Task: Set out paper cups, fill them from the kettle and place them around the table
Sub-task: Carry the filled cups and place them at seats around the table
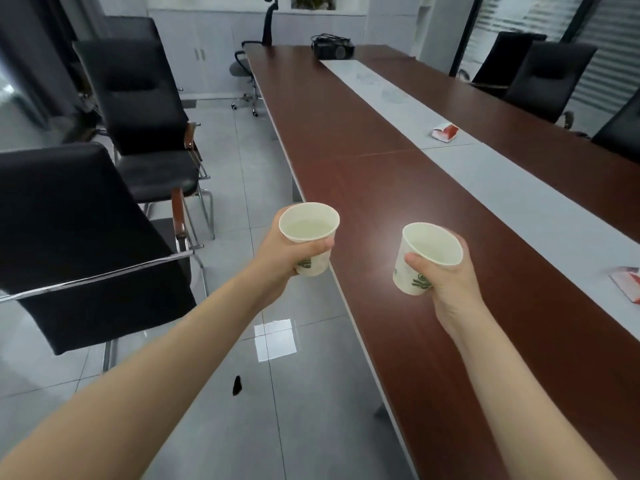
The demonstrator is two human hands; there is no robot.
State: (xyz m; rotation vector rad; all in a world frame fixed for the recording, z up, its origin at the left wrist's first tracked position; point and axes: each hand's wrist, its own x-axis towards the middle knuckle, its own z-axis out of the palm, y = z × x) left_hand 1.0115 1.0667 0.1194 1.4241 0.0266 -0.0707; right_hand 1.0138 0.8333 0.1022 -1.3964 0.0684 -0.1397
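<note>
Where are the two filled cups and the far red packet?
Left cup (313, 265): head view, printed outer wall.
Right cup (403, 273): head view, plain outer wall.
Far red packet (445, 132): head view, top face.

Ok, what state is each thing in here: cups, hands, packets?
Left cup: upright, pale liquid inside, gripped by left hand.
Right cup: gripped by right hand above the table, fill unclear.
Far packet: lying on the table's grey strip.
Near packet: lying on the strip, cut off by frame.

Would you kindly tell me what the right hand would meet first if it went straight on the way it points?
Nothing near: the right hand, holding its paper cup, points along the bare brown table. The way looks free, though its height is unclear.
</note>
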